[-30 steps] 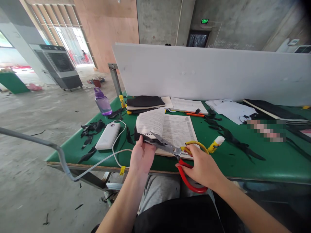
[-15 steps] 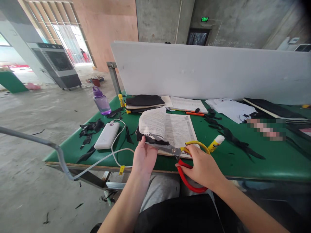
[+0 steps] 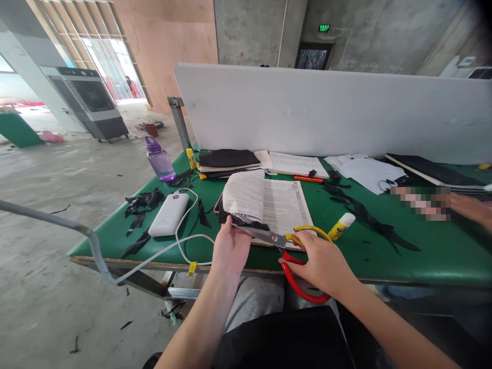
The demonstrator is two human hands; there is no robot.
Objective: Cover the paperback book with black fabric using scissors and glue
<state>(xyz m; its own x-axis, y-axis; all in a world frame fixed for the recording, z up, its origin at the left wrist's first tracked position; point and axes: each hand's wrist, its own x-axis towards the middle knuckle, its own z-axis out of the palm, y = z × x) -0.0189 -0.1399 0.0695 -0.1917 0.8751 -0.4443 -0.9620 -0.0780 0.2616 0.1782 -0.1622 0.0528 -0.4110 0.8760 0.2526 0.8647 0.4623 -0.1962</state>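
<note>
An open book with printed pages lies before me, its left leaf curled up. Black fabric runs along its lower left edge. My left hand, thumb on top, is closed on the book's left lower corner where the fabric is. My right hand grips large scissors with one yellow and one red handle loop. Their blades point left along the fabric edge, reaching near my left fingertips; part of the blades is hidden. A yellow glue stick with a white cap stands right of the scissors.
A white power bank with a cable, a purple bottle and black scraps lie left. Behind are black-covered books and papers. Another person's hand is at right. A white panel borders the back.
The book and my left hand have shifted slightly to the right. The scissors stay nearly in place. Another person's hand has come into view at the right edge.
</note>
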